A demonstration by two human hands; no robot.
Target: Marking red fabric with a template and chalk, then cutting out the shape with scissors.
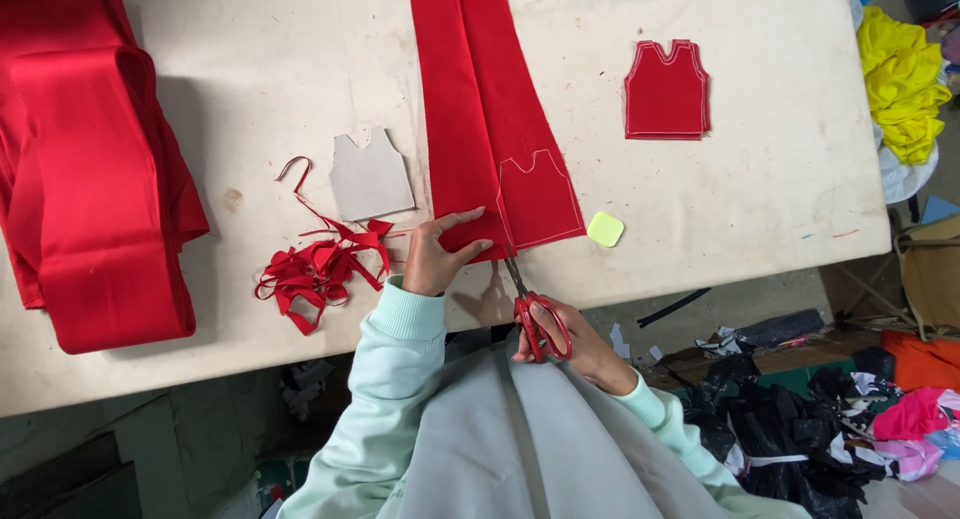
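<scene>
A long strip of red fabric (475, 89) lies across the pale table (760, 199), with a vest outline chalked in white at its near end (540, 201). My left hand (440, 254) presses flat on the strip's near edge, just left of the outline. My right hand (575, 344) grips red-handled scissors (535, 314), whose blades point up into the fabric's bottom edge beside the outline. A grey cardboard vest template (370, 176) lies left of the strip. A stack of cut red vest pieces (667, 91) sits to the right.
A heap of red fabric scraps (318, 269) lies by my left hand. A yellow chalk piece (605, 229) sits right of the strip. Folded red cloth (90, 169) fills the table's left end. Yellow fabric (900, 79) and mixed cloth piles (850, 409) lie off the table's right side.
</scene>
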